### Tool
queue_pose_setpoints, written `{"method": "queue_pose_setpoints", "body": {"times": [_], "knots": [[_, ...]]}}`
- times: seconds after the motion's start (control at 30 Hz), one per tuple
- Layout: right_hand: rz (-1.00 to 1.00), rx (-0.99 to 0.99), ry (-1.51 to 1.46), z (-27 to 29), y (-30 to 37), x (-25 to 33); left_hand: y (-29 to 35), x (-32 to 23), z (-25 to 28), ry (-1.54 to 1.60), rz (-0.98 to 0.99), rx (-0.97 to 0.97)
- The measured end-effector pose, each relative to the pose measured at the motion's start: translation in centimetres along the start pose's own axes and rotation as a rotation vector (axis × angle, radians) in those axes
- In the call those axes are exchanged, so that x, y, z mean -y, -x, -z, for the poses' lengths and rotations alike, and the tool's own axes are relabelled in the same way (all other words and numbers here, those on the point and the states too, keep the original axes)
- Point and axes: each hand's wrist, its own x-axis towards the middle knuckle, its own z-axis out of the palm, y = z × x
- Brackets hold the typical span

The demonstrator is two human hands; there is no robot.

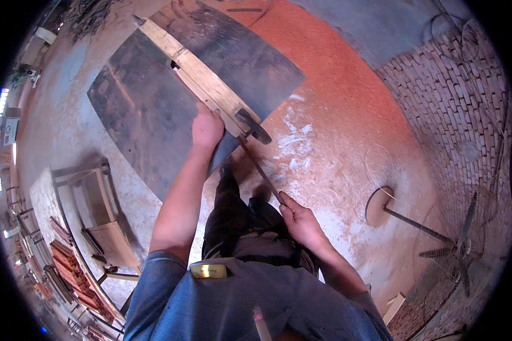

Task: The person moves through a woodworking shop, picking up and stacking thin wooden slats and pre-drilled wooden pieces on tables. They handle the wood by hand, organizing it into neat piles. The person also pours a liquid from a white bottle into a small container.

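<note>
Right hand (302, 221) clenches a thin bar (260, 168), left hand (208, 128) clasps the wooden beam (210, 84) over the dark tabletop (267, 68) — bar at the beam's near end — apparently tool work, calling for steady bracing.

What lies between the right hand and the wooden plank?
In the head view, a thin dark bar slants from the right hand toward the wooden plank.

No readable lettering in view.
The small yellow-faced case (209, 271) at the chest of the blue shirt (216, 301) bears a faint dark mark across its front, too small and blurred to make out as letters or numbers.
</note>
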Motion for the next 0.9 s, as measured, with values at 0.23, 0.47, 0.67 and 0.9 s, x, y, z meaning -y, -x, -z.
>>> {"method": "queue_pose_setpoints", "body": {"times": [0.23, 0.47, 0.67, 0.9], "knots": [[-0.047, 0.019, 0.091, -0.7, -1.7, 2.5, -2.0, 0.5, 0.7, -0.038, -0.02, -0.053], [0.052, 0.018, 0.134, -1.9, -6.4, 7.2, -8.8, 2.4, 3.5, -0.036, 0.038, -0.029], [0.159, -0.001, 0.135, -3.8, -12.1, 12.0, -15.1, 2.4, 8.3, -0.01, 0.083, -0.011], [0.244, -0.035, 0.153, -6.6, -18.8, 16.4, -23.6, 5.0, 11.9, -0.035, 0.078, -0.028]]}}
